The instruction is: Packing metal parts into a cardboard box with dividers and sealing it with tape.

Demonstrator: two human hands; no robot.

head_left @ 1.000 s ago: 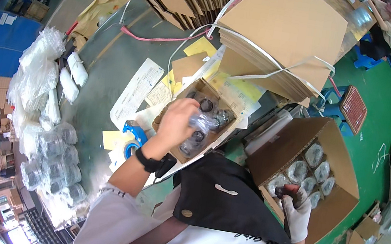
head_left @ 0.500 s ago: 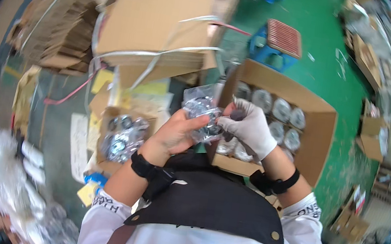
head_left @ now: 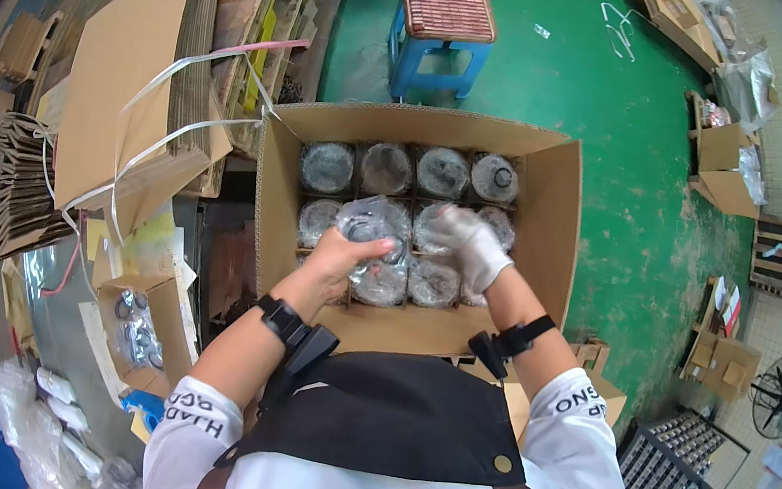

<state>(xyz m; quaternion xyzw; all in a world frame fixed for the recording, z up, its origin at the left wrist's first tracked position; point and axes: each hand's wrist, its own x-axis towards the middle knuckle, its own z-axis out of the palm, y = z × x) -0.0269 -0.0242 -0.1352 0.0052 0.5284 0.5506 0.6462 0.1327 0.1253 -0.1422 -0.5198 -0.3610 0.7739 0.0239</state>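
Observation:
An open cardboard box stands in front of me, with divided cells holding several round items in clear wrap. My left hand, bare, grips a clear plastic bag of small round parts above the box's near left cells. Over the middle right cells is my right hand, in a white glove, fingers drawn together and slightly blurred. What its fingertips hold, if anything, cannot be made out. A small dark round piece lies on the wrapped item in the far right cell.
Left of the box leans a strapped stack of flat cardboard. A smaller carton with bagged parts sits at lower left. Beyond the box, a blue stool with a reddish-brown top stands on the green floor. A black fan is at far right.
The view has swung right, bringing the box to the middle. My right hand has left the bag, where it pinched a dark round piece, and is over the cells; my left hand still holds the bag.

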